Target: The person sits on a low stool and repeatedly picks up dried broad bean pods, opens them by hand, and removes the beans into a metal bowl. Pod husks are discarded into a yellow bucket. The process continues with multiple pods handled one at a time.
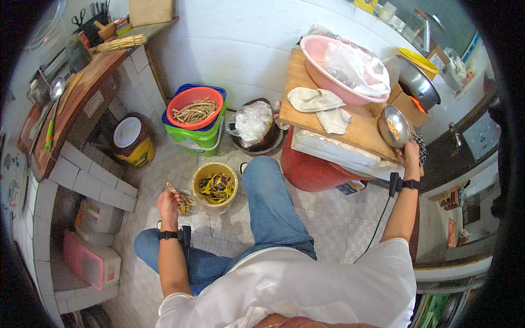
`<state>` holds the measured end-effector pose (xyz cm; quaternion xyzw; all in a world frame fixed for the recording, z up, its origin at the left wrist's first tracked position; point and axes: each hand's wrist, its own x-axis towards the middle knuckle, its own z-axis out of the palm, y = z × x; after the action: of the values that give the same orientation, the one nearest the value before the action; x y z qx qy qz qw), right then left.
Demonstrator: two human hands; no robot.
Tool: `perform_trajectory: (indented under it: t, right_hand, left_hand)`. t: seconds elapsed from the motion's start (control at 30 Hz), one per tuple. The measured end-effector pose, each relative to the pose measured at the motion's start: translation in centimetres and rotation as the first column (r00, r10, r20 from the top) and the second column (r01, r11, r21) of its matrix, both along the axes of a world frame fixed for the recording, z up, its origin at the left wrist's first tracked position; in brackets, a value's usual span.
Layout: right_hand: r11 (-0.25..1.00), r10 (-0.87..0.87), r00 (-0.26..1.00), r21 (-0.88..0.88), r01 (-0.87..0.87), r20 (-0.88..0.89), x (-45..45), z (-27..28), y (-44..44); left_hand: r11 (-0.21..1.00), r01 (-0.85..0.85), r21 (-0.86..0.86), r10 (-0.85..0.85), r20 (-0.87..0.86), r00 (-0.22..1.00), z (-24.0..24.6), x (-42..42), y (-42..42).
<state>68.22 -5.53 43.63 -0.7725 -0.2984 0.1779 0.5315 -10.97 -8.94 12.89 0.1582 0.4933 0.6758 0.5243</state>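
My right hand (410, 153) grips the near rim of a tilted steel bowl (394, 126) with small tan pieces in it, at the right end of a wooden board (361, 123). On the left, my left hand (168, 205) holds the tied top of a clear plastic bag (186, 203) of mixed scraps, low over the floor. Just right of the bag stands a yellow bucket (215, 165) with green and brown plant scraps inside. Farther off, a red plastic basin (196, 91) of long dried beans or pods rests on a blue and green tub (197, 139).
A pink basin (316, 78) with plastic bags and a folded cloth (315, 99) lie on the board. Under it is a red tub (303, 174). A dark basin (262, 151) holds a plastic bag. A lidded bucket (133, 143) stands by the wooden counter (84, 88), which bears a ladle (57, 88).
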Motion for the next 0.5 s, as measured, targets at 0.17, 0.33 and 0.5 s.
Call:
perform_trajectory:
  t: [0.17, 0.33, 0.5]
  right_hand:
    - [0.965, 0.216, 0.971, 0.172, -0.197, -0.098, -9.4, 2.7, -2.1]
    - [0.844, 0.529, 0.837, 0.189, -0.502, -0.14, -21.7, 4.5, -2.3]
    - [0.585, 0.807, 0.545, 0.183, -0.79, -0.23, -33.7, 0.2, 1.0]
  left_hand:
    - [1.0, 0.015, 0.025, -0.014, -0.019, 1.0, 0.7, 0.4, -0.6]
    - [0.999, -0.015, -0.049, 0.015, -0.013, 1.0, 1.5, 0.8, -0.6]
    - [0.999, 0.001, -0.052, -0.001, -0.001, 1.0, 2.0, 0.9, -0.8]
